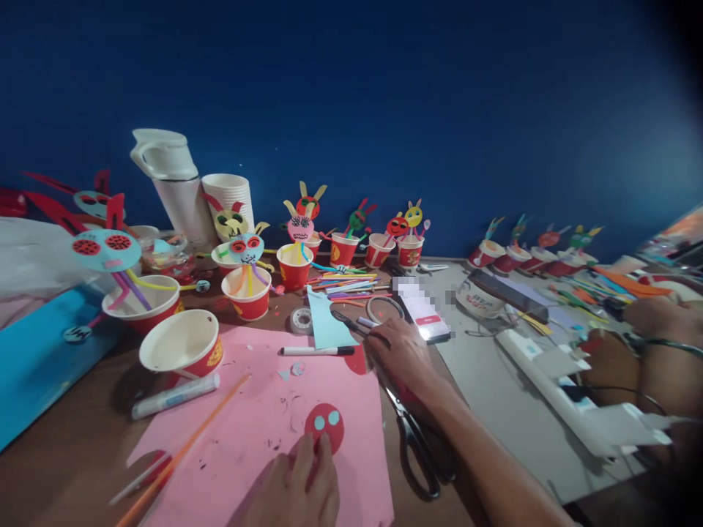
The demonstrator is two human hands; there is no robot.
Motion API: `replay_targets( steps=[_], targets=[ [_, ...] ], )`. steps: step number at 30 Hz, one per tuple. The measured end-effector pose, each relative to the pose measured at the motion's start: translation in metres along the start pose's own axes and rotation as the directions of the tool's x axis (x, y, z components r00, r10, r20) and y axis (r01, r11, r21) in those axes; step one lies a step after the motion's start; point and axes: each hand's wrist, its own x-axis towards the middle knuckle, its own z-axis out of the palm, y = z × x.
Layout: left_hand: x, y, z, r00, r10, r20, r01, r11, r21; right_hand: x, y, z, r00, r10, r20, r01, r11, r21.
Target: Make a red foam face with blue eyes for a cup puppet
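Fingertips of my left hand (310, 476) lie on the lower edge of a red paper circle (329, 432) with two pale blue dots, flat on pink paper (247, 439). My right hand (403, 355) reaches forward with fingers stretched out at a light-coloured pen (367, 323), beside a roll of clear tape (384, 310). Whether the fingertips touch the pen is unclear. Black-handled scissors (414, 439) lie below my right forearm. A black-capped marker (317, 351), a light blue paper piece (329, 322) and a small tape roll (302, 320) lie ahead.
Red paper cups with paper-faced figures, such as this cup (247, 293), line the back and left. An empty cup (181, 344) stands near a white marker (176, 395) and an orange stick (187, 446). A phone (420, 311), a power strip (554, 395) and another person's arm (664, 366) are rightward.
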Motion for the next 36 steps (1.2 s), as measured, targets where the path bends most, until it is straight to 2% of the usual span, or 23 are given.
replay_targets(
  steps=[7, 13, 16, 18, 20, 22, 25, 27, 32, 36],
  targets=[
    [0.005, -0.003, -0.007, 1.000, 0.008, 0.001, -0.008, 0.997, -0.081, 0.000, 0.000, 0.000, 1.000, 0.018, 0.007, -0.017, 0.999, -0.051],
    [0.006, -0.004, -0.008, 0.996, -0.048, -0.082, 0.039, 0.993, -0.114, -0.001, 0.000, -0.007, 0.998, 0.058, -0.022, -0.059, 0.995, -0.081],
    [0.005, -0.001, 0.000, 0.983, -0.062, -0.173, 0.039, 0.991, -0.132, -0.003, -0.007, -0.006, 0.998, 0.007, -0.066, -0.012, 0.996, -0.084],
    [0.004, 0.002, 0.006, 0.979, -0.059, -0.194, 0.032, 0.990, -0.137, -0.004, -0.015, -0.004, 0.992, -0.068, -0.109, 0.061, 0.996, -0.068],
    [0.003, 0.005, 0.010, 0.987, -0.042, -0.154, 0.019, 0.988, -0.153, -0.004, -0.025, -0.002, 0.983, -0.148, -0.105, 0.145, 0.989, -0.034],
    [0.002, 0.008, 0.010, 0.997, -0.024, -0.077, 0.009, 0.983, -0.183, -0.004, -0.035, 0.002, 0.977, -0.205, -0.053, 0.205, 0.979, 0.000],
    [0.001, 0.009, 0.007, 0.995, 0.009, 0.104, 0.015, 0.975, -0.221, -0.004, -0.042, 0.007, 0.976, -0.219, 0.007, 0.219, 0.975, 0.033],
    [0.001, 0.008, 0.003, 0.987, 0.022, 0.158, 0.014, 0.975, -0.222, -0.004, -0.042, 0.009, 0.979, -0.202, 0.020, 0.200, 0.978, 0.058],
    [0.001, 0.003, -0.003, 0.999, -0.020, 0.039, 0.027, 0.980, -0.196, -0.005, -0.034, 0.005, 0.982, -0.188, 0.014, 0.183, 0.969, 0.167],
    [0.002, -0.001, -0.006, 0.999, -0.038, 0.038, 0.046, 0.971, -0.235, -0.009, -0.031, -0.006, 0.986, -0.163, -0.040, 0.167, 0.945, 0.282]
  ],
)
